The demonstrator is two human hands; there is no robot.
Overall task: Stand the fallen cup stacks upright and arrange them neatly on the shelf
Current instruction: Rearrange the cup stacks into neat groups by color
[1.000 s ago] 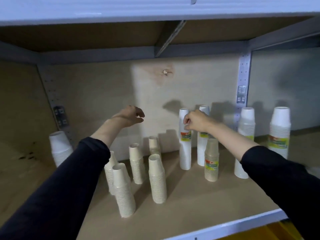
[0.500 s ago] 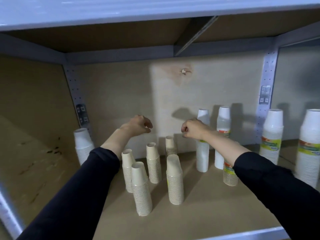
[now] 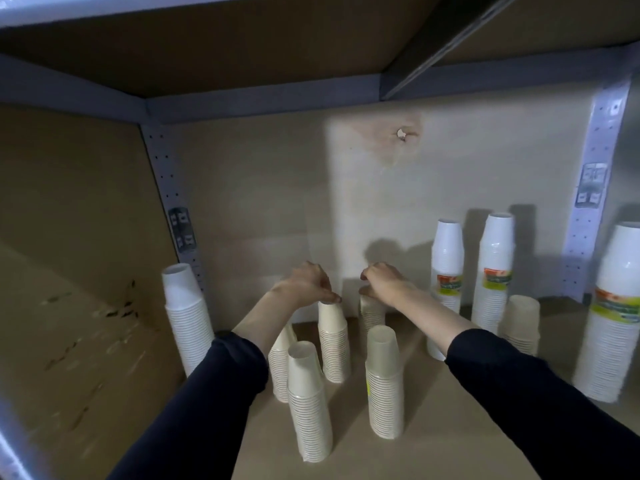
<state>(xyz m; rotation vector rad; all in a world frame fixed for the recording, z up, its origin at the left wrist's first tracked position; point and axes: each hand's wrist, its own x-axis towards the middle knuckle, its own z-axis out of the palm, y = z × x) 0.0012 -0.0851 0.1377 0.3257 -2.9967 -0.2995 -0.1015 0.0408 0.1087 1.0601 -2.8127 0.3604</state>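
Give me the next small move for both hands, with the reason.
Probably slide the two touched stacks level with each other: left hand sits atop the middle cream stack, right hand atop the rear cream stack; all stand upright, yet scattered.

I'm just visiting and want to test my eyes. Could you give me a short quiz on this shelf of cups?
1. True or false: one cup stack lies on its side.
2. The left hand touches the top of: A a white stack; B a beige stack; C a metal post.
3. The right hand holds the rear beige stack; what colour are the two tall labelled stacks to its right?
Key: 1 false; 2 B; 3 white.
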